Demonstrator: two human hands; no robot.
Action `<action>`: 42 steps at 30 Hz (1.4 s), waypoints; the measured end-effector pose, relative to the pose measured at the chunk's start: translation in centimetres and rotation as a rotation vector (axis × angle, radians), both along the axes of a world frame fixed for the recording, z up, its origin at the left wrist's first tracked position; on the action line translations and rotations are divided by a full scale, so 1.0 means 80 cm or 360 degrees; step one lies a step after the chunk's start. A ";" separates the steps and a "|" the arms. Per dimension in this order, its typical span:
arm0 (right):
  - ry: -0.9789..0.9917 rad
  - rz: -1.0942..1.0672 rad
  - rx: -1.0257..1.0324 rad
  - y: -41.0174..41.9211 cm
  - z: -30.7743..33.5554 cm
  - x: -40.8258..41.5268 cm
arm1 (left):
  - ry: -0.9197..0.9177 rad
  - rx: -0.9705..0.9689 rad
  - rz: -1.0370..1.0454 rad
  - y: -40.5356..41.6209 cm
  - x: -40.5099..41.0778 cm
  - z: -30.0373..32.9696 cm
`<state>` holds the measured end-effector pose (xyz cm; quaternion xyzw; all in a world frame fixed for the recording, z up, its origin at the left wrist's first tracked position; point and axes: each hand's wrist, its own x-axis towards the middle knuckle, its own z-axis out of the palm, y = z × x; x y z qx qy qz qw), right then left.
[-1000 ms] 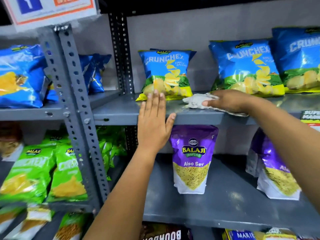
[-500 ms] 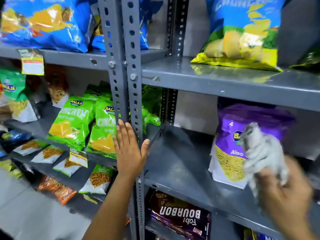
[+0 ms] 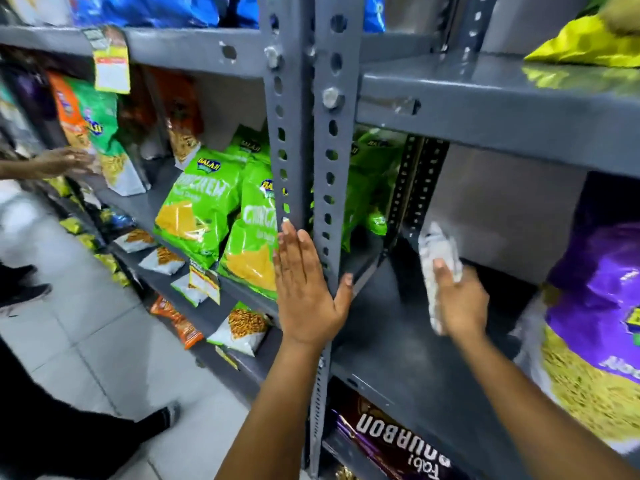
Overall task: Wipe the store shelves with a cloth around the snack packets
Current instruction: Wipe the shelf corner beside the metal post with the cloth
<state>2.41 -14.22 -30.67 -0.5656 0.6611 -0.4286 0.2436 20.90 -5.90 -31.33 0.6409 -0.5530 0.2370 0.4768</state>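
**Middle shelf under the cloth, plenty of racking left**

On the grey metal middle shelf (image 3: 408, 344), toward its back left corner, the right hand (image 3: 459, 299) is clenched around a crumpled white cloth (image 3: 437, 258) and presses it down near the rear wall — the wiping looks to be in hand on this bay and nowhere near finished. The left hand (image 3: 306, 289) lies flat and released, palm against the perforated grey steel upright (image 3: 325, 174), fingers spread, holding nothing; it seems to serve as a brace.

Just to the right of the cloth stands a tall purple snack packet (image 3: 595, 306), close to the wrist but apart from it, so the cloth is working the bare stretch beside the packet and not beneath it. How clean that stretch is cannot be told — the dark metal shows no clear line between wiped and unwiped.

What is left, by my judgement: the rest of this shelf around the purple packet, the shelf below with its dark brown biscuit pack (image 3: 394, 445), and the neighbouring bay to the left, crowded with bright green chip packets (image 3: 199, 209). The upper grey shelf (image 3: 502, 98) carries a yellow-edged packet (image 3: 585, 43) and looks glossy, though whether it has been wiped is not shown. Another person's hand (image 3: 64, 161) reaches into the far-left shelving.
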 end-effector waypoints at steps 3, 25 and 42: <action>0.0502 0.0047 0.0319 -0.069 -0.039 -0.015 | -0.0005 -0.0013 -0.0013 -0.001 0.001 -0.002; 0.1057 0.1099 0.0282 -0.064 -0.067 0.009 | -0.0007 -0.0036 -0.0028 -0.002 0.002 -0.002; 0.0754 0.0865 0.0263 -0.005 -0.078 -0.021 | -0.0027 0.0020 -0.0034 -0.002 0.003 -0.003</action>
